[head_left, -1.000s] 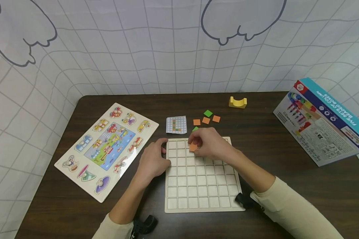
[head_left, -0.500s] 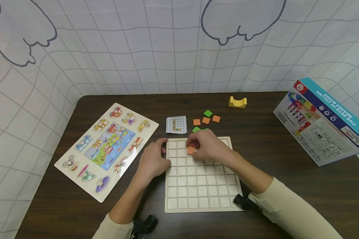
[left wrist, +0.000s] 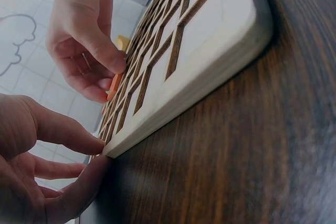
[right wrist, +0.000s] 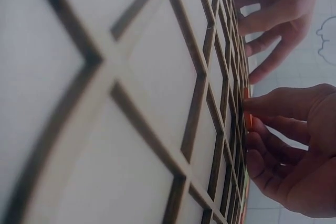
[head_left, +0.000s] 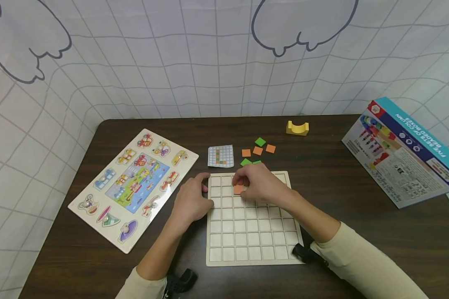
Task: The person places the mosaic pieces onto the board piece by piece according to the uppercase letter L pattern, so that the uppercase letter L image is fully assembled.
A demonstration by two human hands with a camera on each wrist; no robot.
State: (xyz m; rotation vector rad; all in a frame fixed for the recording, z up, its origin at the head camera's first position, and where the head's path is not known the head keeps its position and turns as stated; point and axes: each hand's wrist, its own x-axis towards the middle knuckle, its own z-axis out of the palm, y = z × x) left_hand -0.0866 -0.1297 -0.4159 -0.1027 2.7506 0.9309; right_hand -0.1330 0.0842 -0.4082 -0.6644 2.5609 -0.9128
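Observation:
A pale wooden grid board (head_left: 252, 238) lies flat on the dark table. My left hand (head_left: 192, 198) grips the board's left edge near its far corner; in the left wrist view its thumb and finger (left wrist: 63, 132) meet at that edge. My right hand (head_left: 263, 182) pinches an orange square tile (head_left: 238, 189) over the far rows, around the third column from the left. The right wrist view has the tile (right wrist: 248, 114) at the grid surface, partly covered by fingers. Whether it sits fully in a cell cannot be told.
Beyond the board lie a small pattern card (head_left: 220, 156), several loose orange tiles (head_left: 257, 150) and green tiles (head_left: 260, 142). A yellow arch block (head_left: 297, 128) stands farther back. A picture puzzle board (head_left: 134, 187) is at left, a toy box (head_left: 400, 158) at right.
My right hand has moved slightly left with the orange tile, then stays nearly still over the grid. A second green tile's edge shows beside the hand. My left hand has not moved.

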